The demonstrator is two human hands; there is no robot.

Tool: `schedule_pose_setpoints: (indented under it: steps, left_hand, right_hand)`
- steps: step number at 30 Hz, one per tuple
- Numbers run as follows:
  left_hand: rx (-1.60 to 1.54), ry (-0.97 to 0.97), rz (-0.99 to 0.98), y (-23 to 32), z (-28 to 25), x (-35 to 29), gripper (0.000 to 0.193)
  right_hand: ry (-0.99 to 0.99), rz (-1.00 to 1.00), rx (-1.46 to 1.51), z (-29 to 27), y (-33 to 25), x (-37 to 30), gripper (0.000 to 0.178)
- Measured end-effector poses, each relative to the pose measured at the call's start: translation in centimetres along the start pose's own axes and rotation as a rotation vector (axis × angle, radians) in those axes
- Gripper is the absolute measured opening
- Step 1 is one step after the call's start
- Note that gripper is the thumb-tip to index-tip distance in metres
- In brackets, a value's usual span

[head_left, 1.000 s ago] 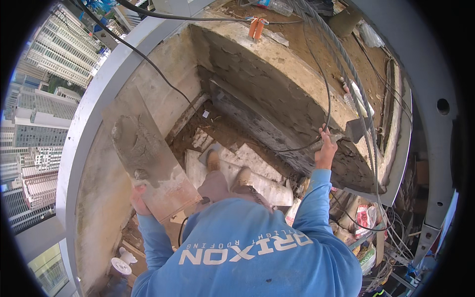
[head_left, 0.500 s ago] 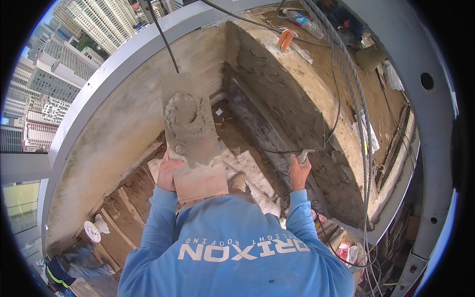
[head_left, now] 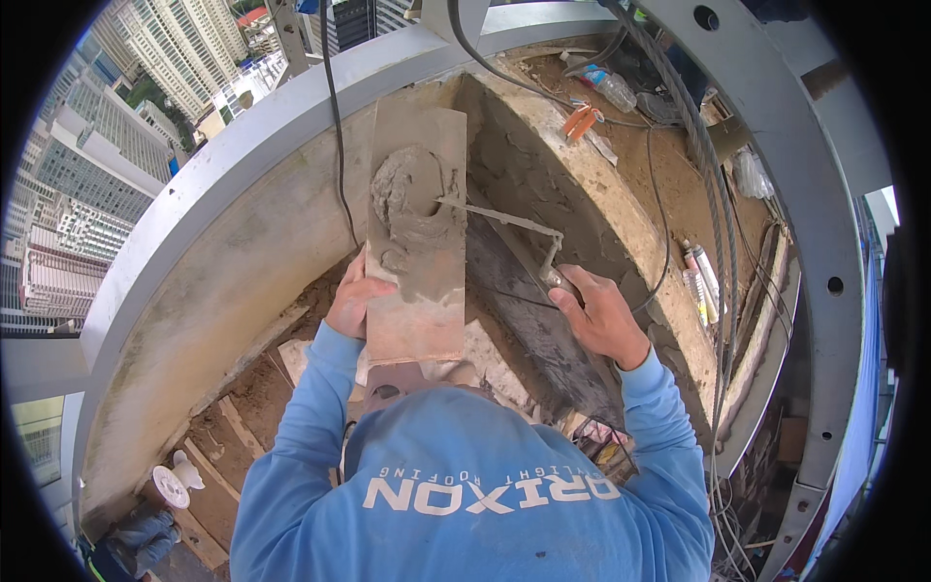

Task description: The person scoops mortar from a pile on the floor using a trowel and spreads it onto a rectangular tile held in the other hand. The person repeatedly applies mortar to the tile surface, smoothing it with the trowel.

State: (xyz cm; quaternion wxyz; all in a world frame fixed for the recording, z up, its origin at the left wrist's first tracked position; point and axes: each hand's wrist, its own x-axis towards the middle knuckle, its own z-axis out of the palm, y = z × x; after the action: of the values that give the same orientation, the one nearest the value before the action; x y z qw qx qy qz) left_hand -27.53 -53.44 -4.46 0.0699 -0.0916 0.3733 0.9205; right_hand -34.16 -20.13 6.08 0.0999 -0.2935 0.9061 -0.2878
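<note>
Trowel in the right hand (head_left: 603, 315), board in the left hand (head_left: 356, 303), a worker tends a patch of wet mortar above a high-rise skyline.
The right hand curls tightly around the handle of the trowel (head_left: 504, 219), its blade edge-on and its tip at the mortar (head_left: 417, 228); whether it bites in cannot be told. The left hand pinches the near left side of the board (head_left: 417, 330), thumb on top. The step appears to be working or scooping the mix; the next move likely calls for a level board and a flat blade beneath the load. Beyond stands a grey-coated wall (head_left: 529, 165), its ledge holding an orange tool (head_left: 582, 122) and a plastic bottle (head_left: 616, 92).
</note>
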Motion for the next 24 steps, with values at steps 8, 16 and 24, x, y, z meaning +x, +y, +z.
schedule_pose_setpoints:
  steps: [8,16,24]
  left_hand:
    - [0.299,-0.260,-0.006,6.6,-2.3,4.0,0.084]
    - [0.534,-0.354,-0.094,11.2,-7.4,5.4,0.080]
    - [0.286,-0.318,-0.226,7.9,-12.0,5.2,0.083]
  right_hand:
    - [0.154,-0.154,-0.079,4.0,-1.2,9.6,0.037]
    - [0.531,-0.148,-0.112,10.8,0.1,16.3,0.038]
    - [0.730,-0.081,-0.288,11.4,2.2,18.5,0.034]
